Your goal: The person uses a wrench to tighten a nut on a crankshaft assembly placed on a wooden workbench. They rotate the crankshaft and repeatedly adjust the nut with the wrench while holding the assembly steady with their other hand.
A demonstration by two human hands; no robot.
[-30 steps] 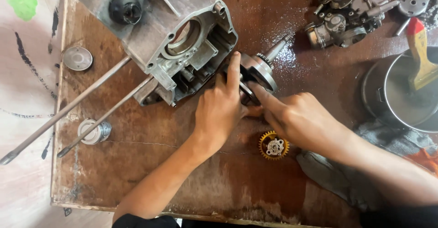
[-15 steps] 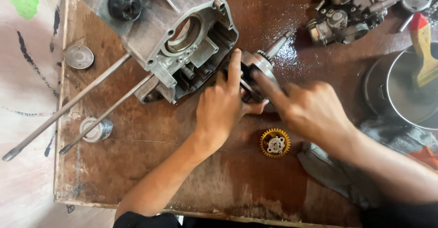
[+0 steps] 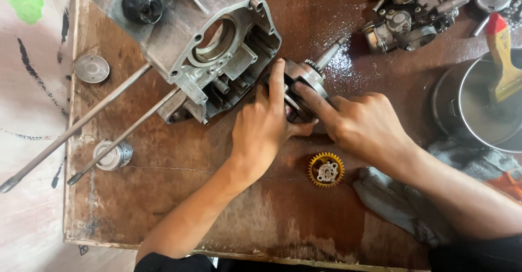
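One crankshaft [image 3: 307, 81] lies near the middle of the board [image 3: 163, 217], a little toward its far edge, its thin shaft end pointing to the far right corner. Just left of it stands one engine case [image 3: 206, 38], open side up, touching or nearly touching the crankshaft; which, I cannot tell.

Two hands work on the crankshaft. The left hand [image 3: 263, 128] comes up from the near edge, forearm slanting to the right, palm down, fingers pressed together around the crankshaft's left side, index finger stretched flat along it toward the case. The right hand [image 3: 364, 125] comes in from the near right corner, wrist bent, fingers curled, index finger laid straight on the crankshaft's top. Both hands clasp it between them.

One yellow gear [image 3: 326, 170] lies flat just nearer than the hands, apart from both. Two long rods [image 3: 81, 125] run from under the case to the left edge and past it. One round cap [image 3: 91, 68] sits at the left edge, farther back; one small piston [image 3: 113, 155] lies by the nearer rod. One carburettor cluster [image 3: 413, 13] sits at the far right. One metal pan [image 3: 478, 114] at the right edge holds one brush [image 3: 503, 54]. One grey rag [image 3: 397, 201] lies under the right forearm.
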